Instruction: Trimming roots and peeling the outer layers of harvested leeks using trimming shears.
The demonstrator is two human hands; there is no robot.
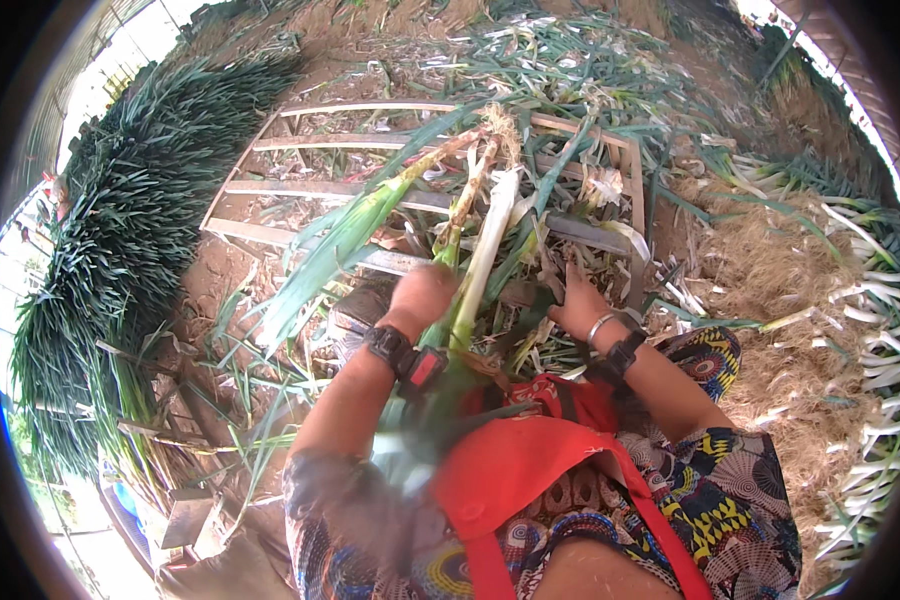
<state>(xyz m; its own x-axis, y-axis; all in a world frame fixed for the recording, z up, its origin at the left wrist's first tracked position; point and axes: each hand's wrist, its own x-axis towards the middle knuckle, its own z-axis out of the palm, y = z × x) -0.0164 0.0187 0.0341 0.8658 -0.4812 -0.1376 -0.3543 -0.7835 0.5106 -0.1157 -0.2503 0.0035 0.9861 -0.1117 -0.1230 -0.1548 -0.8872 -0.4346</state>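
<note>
My left hand (425, 297) is closed round a long green onion (450, 245), whose rooty end points away from me. A peeled white-stemmed green onion (492, 235) slants just right of that hand, over my lap. To its right, my right hand (579, 305) has thumb and fingers apart beside dry brown leaf scraps (550, 268). Another green onion (375, 212) with broad green leaves lies across the slats to the left. Blur hides the lower ends of the stalks near the red apron (515, 470).
A slatted wooden frame (342, 189) lies before me. On the left stands a tall heap of unpeeled green onions (120, 230). Leaf trimmings (560, 60) cover the ground ahead. At right are a pile of cut roots (780, 370) and a row of white-stemmed green onions (882, 400).
</note>
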